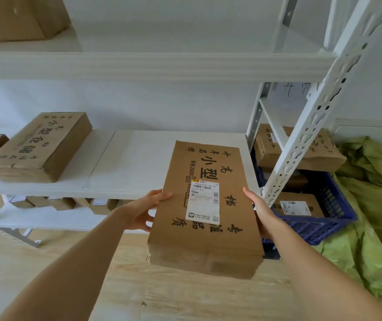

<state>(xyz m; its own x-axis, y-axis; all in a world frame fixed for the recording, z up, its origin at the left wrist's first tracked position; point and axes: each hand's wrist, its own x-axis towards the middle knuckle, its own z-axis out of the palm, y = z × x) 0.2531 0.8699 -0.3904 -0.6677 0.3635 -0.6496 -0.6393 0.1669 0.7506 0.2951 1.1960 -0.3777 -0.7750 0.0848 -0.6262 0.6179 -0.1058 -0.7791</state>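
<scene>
The left hand (146,210) and the right hand (262,213) grip the cardboard box (208,163) by its two long sides, one hand on each. Its far end is over the front edge of the middle shelf (136,158), near the right corner. I judge that the placing is in hand. Next, the box needs a level push forward, clear of the white post (301,144).

Brown cardboard box (205,212), flat, oblong, closed; black characters and a white shipping label (205,200) on top. Held between left hand (142,210) and right hand (260,213), far end over the white shelf (127,158).
</scene>
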